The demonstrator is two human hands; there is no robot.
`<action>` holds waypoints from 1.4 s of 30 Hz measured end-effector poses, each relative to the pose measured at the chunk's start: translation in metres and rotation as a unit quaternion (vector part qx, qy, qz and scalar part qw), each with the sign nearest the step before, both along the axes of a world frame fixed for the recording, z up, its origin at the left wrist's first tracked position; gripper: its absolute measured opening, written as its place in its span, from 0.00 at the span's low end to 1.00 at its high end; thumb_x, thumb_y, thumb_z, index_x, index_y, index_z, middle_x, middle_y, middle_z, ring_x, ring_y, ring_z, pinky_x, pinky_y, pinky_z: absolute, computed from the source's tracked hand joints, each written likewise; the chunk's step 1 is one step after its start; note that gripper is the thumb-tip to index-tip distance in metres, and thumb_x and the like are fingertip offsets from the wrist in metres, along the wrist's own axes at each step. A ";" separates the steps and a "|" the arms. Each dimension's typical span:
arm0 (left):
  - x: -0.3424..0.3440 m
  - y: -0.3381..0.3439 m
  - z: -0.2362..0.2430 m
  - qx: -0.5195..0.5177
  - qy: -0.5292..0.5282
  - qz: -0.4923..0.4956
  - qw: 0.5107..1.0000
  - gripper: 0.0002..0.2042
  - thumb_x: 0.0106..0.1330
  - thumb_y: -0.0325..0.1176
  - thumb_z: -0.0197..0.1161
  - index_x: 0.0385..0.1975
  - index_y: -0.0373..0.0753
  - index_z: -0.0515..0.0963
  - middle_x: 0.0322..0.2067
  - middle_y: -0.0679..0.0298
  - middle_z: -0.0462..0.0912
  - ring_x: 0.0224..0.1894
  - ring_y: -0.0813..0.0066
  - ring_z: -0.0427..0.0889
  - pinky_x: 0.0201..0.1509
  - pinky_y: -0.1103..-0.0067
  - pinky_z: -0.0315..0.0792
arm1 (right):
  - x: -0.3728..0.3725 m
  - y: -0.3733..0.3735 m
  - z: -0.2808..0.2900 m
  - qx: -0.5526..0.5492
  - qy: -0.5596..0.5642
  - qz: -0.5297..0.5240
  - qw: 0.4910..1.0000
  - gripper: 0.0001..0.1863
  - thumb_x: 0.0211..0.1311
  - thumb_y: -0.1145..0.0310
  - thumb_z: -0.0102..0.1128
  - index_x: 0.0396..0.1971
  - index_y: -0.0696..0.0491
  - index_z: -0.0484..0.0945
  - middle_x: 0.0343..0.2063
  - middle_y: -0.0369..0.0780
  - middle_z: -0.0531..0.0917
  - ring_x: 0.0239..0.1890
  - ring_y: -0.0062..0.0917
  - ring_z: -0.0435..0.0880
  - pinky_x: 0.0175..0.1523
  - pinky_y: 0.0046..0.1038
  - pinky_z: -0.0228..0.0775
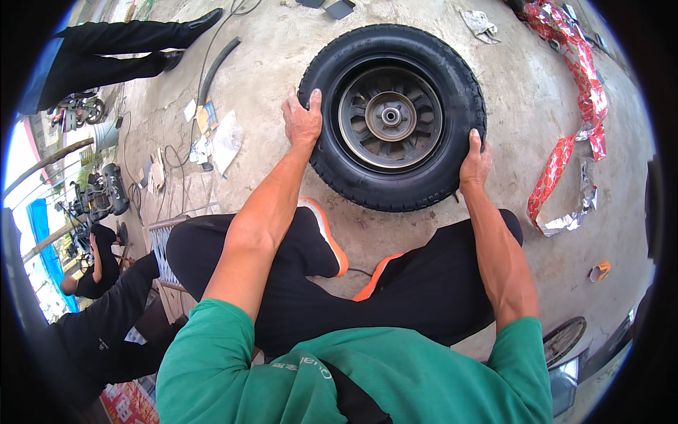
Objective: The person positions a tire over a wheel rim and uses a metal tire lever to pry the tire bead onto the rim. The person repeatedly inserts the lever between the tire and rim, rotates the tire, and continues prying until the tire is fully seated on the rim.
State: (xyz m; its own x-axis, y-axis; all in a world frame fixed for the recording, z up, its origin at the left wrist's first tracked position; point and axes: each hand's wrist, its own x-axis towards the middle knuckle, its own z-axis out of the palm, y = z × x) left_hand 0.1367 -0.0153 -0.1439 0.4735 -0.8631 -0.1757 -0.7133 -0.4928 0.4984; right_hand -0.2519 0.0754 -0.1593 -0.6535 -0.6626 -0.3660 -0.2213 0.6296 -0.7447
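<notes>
A black tyre point(332, 71) on a grey metal wheel point(367, 141) lies flat on the concrete floor in front of me, its hub facing up. My left hand point(302, 121) grips the tyre's left side, fingers curled over the tread. My right hand point(474, 161) holds the right side of the same tyre, with fingertips hidden behind my thumb and the rubber. Below the tyre are my bent legs and orange-soled shoes.
Red-and-silver wrapping point(586, 106) lies right. A curved hose point(214, 74), cables and paper scraps point(205, 116) are left, beside a low chair point(161, 247). A standing person's legs point(120, 60) are upper left; other people point(99, 275) and machinery point(99, 194) are further left.
</notes>
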 end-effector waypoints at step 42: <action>0.020 0.003 -0.005 0.017 0.022 -0.033 0.999 0.45 0.74 0.66 0.61 0.79 0.37 0.61 0.71 0.37 0.70 0.73 0.38 0.72 0.76 0.54 0.67 | 0.021 0.015 0.008 -0.028 -0.021 -0.011 0.999 0.44 0.73 0.36 0.60 0.64 0.67 0.77 0.57 0.58 0.85 0.61 0.50 0.83 0.69 0.43 0.70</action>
State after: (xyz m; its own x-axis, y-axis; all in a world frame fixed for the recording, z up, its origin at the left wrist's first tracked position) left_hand 0.1568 -0.0118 -0.1491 0.4073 -0.8853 -0.2243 -0.7223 -0.4626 0.5140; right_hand -0.2313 0.0903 -0.1515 -0.6535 -0.6678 -0.3563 -0.1757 0.5917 -0.7868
